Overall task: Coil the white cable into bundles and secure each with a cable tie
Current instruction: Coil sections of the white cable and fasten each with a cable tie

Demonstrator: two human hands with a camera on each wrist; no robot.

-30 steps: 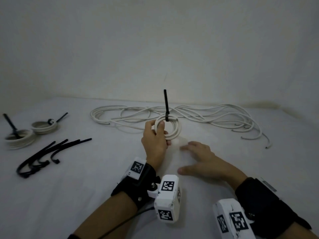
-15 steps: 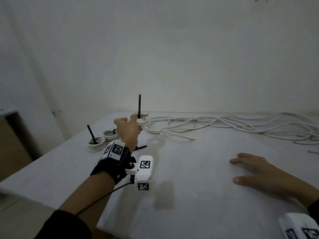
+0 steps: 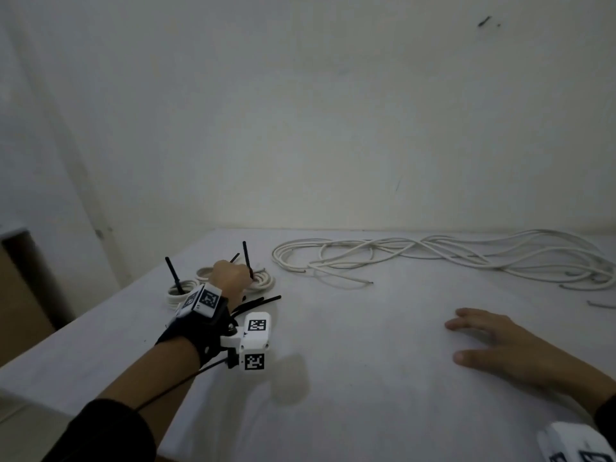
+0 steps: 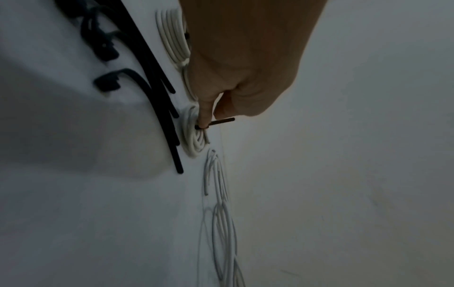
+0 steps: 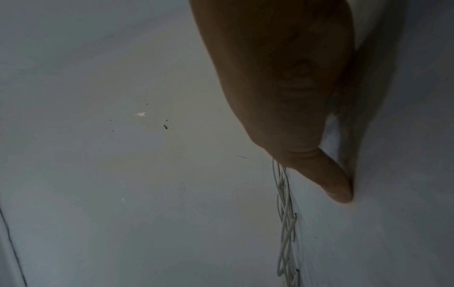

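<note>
My left hand (image 3: 249,279) is at the table's far left and pinches a tied white cable bundle (image 3: 265,283) at its black cable tie (image 3: 246,260), whose tail stands upright. The bundle rests on the table. In the left wrist view a fingertip (image 4: 203,118) presses where the tie (image 4: 218,122) wraps the coil (image 4: 194,139). Two other tied bundles (image 3: 180,291) (image 3: 204,271) lie just left of it. Loose white cable (image 3: 433,258) sprawls along the back. My right hand (image 3: 457,340) lies flat on the table, holding nothing; its thumb (image 5: 337,192) touches the surface.
Several loose black cable ties (image 3: 258,301) lie just in front of the bundles, also in the left wrist view (image 4: 157,97). The white table (image 3: 350,378) ends close to the left of the bundles. A wall rises behind, with a brown panel (image 3: 20,295) at the far left.
My left hand carried the tied bundle leftward across the table and lowered it beside the two other bundles. The right hand stayed flat on the table. My head turned left.
</note>
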